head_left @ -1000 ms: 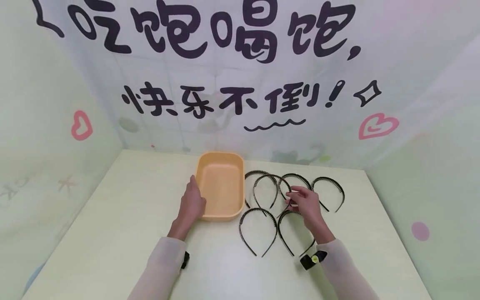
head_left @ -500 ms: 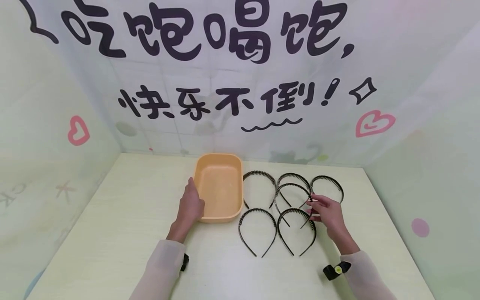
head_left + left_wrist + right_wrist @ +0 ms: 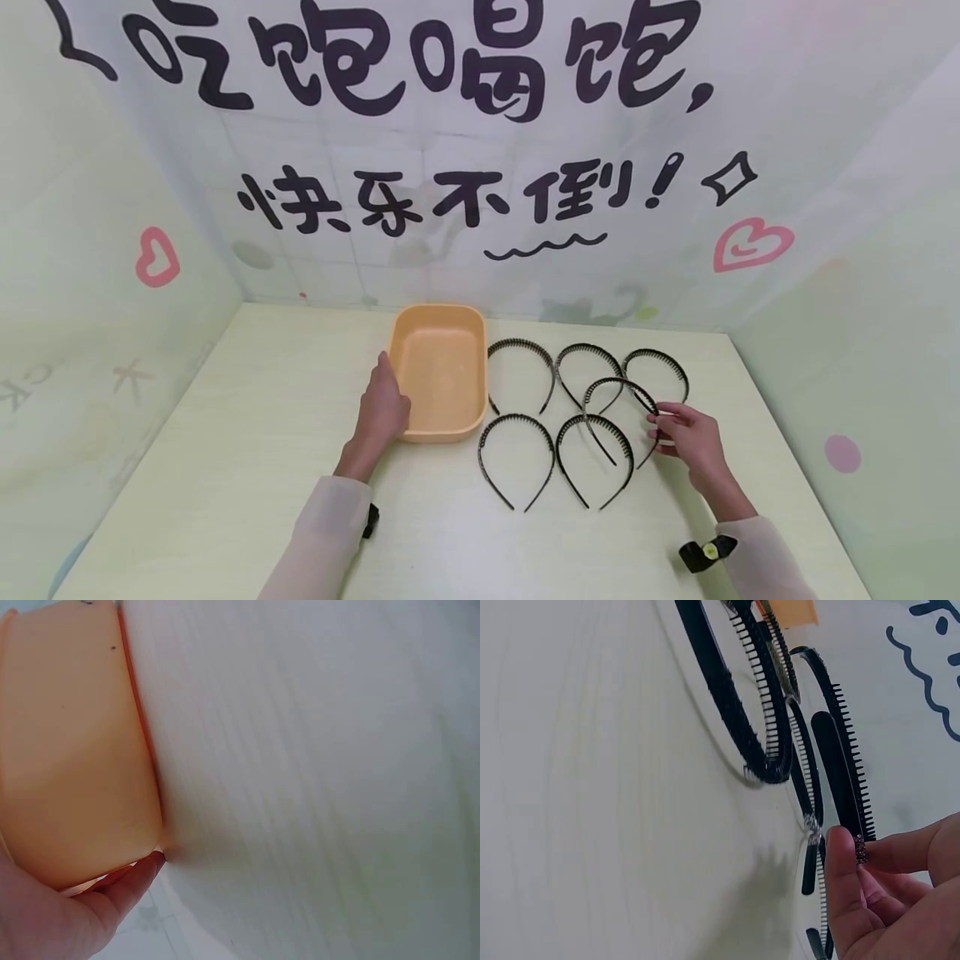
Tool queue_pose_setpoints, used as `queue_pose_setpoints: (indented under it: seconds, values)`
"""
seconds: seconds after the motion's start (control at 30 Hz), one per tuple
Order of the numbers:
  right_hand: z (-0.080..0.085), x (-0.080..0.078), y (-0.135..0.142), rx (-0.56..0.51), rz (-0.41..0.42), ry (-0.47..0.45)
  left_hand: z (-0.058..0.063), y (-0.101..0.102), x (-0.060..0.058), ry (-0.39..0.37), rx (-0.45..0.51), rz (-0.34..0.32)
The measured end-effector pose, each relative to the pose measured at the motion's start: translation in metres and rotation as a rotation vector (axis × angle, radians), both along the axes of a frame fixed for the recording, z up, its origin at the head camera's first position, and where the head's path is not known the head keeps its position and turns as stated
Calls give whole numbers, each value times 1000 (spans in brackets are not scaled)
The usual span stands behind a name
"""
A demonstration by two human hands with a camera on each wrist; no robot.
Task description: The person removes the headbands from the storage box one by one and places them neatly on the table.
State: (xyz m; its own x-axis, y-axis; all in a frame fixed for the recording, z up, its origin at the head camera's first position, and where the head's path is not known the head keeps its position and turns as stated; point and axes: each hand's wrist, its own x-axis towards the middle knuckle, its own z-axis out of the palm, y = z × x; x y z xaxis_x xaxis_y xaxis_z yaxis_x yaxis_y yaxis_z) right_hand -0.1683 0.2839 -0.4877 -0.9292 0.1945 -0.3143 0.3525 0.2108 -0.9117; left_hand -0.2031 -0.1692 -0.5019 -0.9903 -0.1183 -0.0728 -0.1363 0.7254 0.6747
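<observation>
My left hand point(image 3: 382, 408) holds the left side of an orange plastic tray point(image 3: 442, 375), near its front corner. The left wrist view shows the fingers against the outside of the tray's wall point(image 3: 75, 750), low by its bottom edge. Between thumb and fingers, my right hand point(image 3: 690, 442) pinches one arm of a thin black toothed headband point(image 3: 611, 380). Held above the table, this headband overlaps others in the head view. Its small comb teeth show in the right wrist view, where the fingertips of the right hand point(image 3: 900, 892) cover part of the held headband point(image 3: 840, 772).
Several more black headbands lie to the right of the tray. The back row includes a headband point(image 3: 525, 343) beside the tray and another point(image 3: 663, 357) at the right end. Two sit in front, one of them at left point(image 3: 487, 471). A printed wall point(image 3: 420, 275) stands behind the table.
My right hand has carried the pinched headband to the right and toward me, from over the back row to over the front right headband. The left hand stays on the tray.
</observation>
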Motion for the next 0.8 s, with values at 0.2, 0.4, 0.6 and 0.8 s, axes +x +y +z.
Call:
queue_pose_setpoints:
  seconds: [0.2, 0.4, 0.6, 0.8]
  values:
    - [-3, 5, 15, 4, -14, -10, 1, 0, -1, 3, 2, 1]
    - [-7, 12, 28, 10, -25, -30, 1, 0, -1, 4, 6, 6]
    - [-11, 19, 41, 37, -17, -47, 1, 0, -1, -5, 7, 6]
    - [-10, 26, 53, 80, -3, -47, 1, 1, -1, -7, 7, 13]
